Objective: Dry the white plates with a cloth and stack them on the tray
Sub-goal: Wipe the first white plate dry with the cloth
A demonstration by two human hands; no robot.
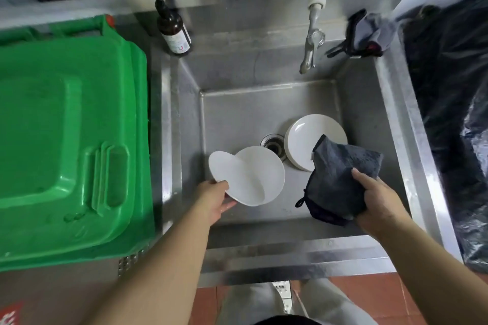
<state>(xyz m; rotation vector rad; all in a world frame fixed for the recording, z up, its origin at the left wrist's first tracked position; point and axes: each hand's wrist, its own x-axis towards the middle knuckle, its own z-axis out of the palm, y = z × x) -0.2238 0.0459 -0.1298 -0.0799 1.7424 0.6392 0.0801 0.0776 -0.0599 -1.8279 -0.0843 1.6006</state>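
My left hand [215, 199] grips the near rim of two overlapping white plates [248, 175], held tilted above the floor of the steel sink [237, 103]. A short stack of white plates [307, 137] lies on the sink floor to the right of the drain [273, 144]. My right hand [376, 199] holds a dark grey cloth [340, 179] over the right side of the basin; the cloth covers the near right edge of that stack. No tray is in view.
A green lidded bin [66, 134] stands left of the sink. A brown pump bottle [174, 29] sits at the back left corner, a tap [311, 42] hangs over the basin, a grey rag [369, 34] lies at the back right, and black plastic bags [449, 113] lie on the right.
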